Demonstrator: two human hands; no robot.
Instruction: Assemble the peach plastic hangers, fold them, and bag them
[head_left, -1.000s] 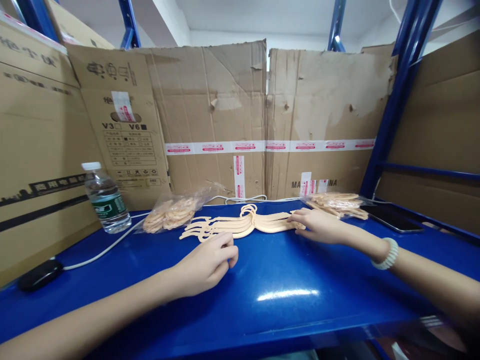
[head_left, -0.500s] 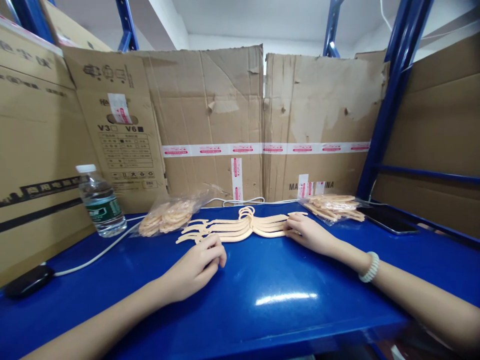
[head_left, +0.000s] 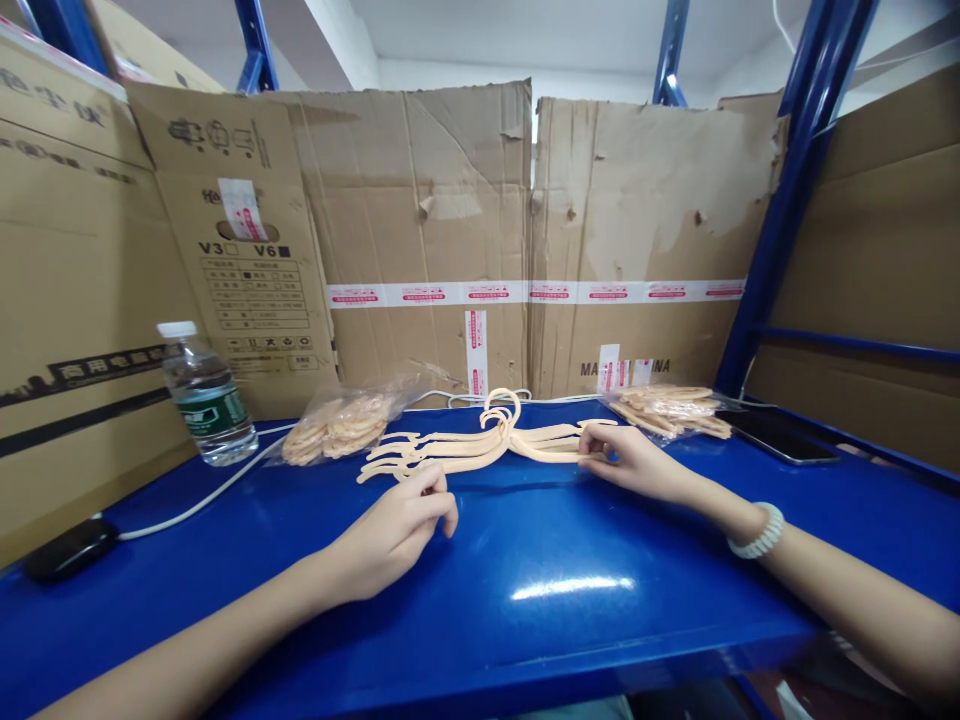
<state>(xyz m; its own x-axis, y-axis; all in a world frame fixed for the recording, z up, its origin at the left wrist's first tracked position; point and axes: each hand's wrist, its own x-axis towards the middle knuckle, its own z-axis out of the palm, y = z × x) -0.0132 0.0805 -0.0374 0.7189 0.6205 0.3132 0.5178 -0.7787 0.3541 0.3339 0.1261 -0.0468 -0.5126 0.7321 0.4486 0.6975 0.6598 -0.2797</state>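
Observation:
Several pale peach clothes hangers (head_left: 472, 463) lie overlapped in a row at the middle of the blue tabletop, hooks pointing away from me. My right hand (head_left: 634, 461) pinches the right arm of the nearest hanger between thumb and fingers. That hanger is slightly raised, with its hook standing above the others and a shadow under its right arm. My left hand (head_left: 397, 530) is closed, fingers curled at the left arm of the same hanger; the exact grip there is partly hidden behind the knuckles.
Bagged peach hangers lie at the left in one plastic bag (head_left: 341, 425) and at the right in another bag (head_left: 667, 410). Around them are a water bottle (head_left: 210, 405), a black device (head_left: 71, 548) with a white cable, and a phone (head_left: 780, 437). Cardboard boxes (head_left: 420, 230) wall the back.
The nearest hanger has tilted up, its hook rising above the rest. My right hand has lifted slightly with its arm. My left hand has hardly moved.

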